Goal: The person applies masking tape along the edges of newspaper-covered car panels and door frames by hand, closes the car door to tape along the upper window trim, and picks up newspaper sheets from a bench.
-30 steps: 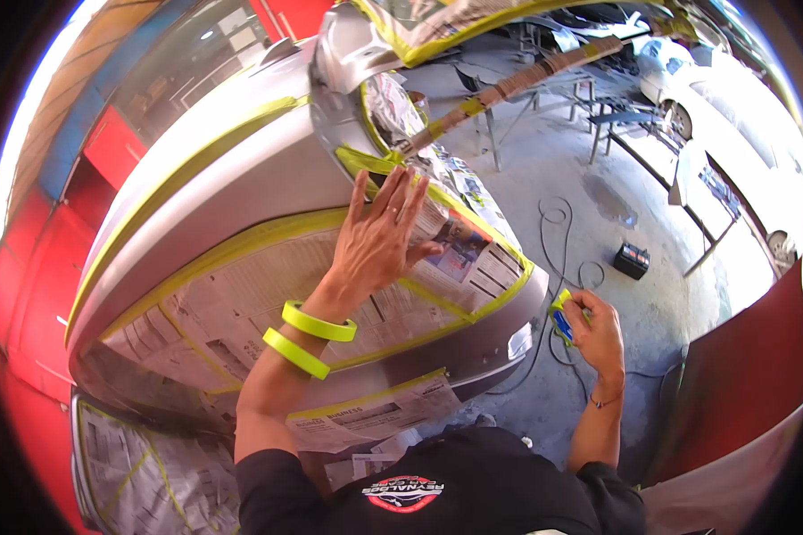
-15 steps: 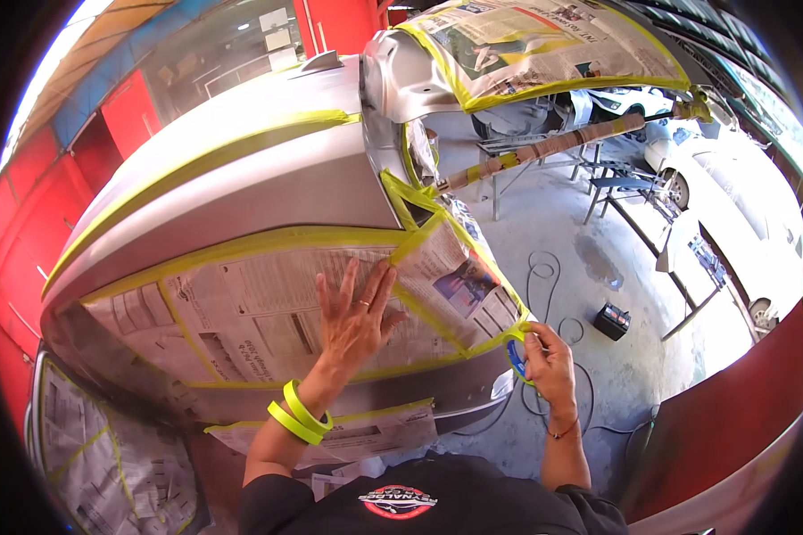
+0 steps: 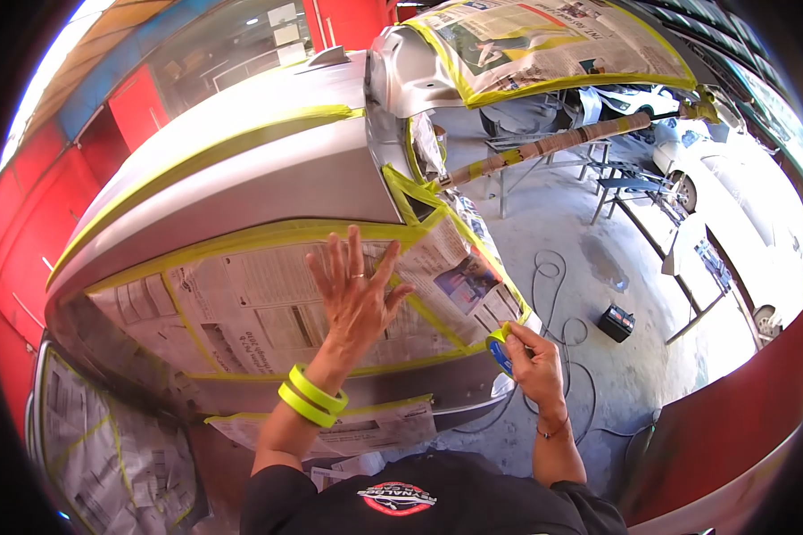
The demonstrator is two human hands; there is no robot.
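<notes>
My left hand (image 3: 355,299), fingers spread and holding nothing, is over the newspaper (image 3: 232,312) that covers the side window of a silver car (image 3: 268,183). Whether it touches the paper I cannot tell. Two yellow-green tape rolls (image 3: 312,397) circle my left wrist. In my right hand (image 3: 533,361) is a yellow-green tape roll (image 3: 500,350) with a blue core, close to the lower right corner of the papered window. Yellow-green tape (image 3: 285,234) edges the newspaper. A narrow taped frame (image 3: 418,203) surrounds a small dark opening at the window's upper right.
The raised tailgate (image 3: 544,45) is papered, with a wrapped strut (image 3: 553,145) below it. A black battery (image 3: 616,323) and a hose (image 3: 553,294) lie on the floor. Metal stands (image 3: 629,183) and a white car (image 3: 732,192) are behind. A dark red panel (image 3: 705,441) stands at right.
My left hand moved from the taped upper corner down onto the window area. My right hand brought the tape roll leftward to the window's lower right corner. The view has shifted too.
</notes>
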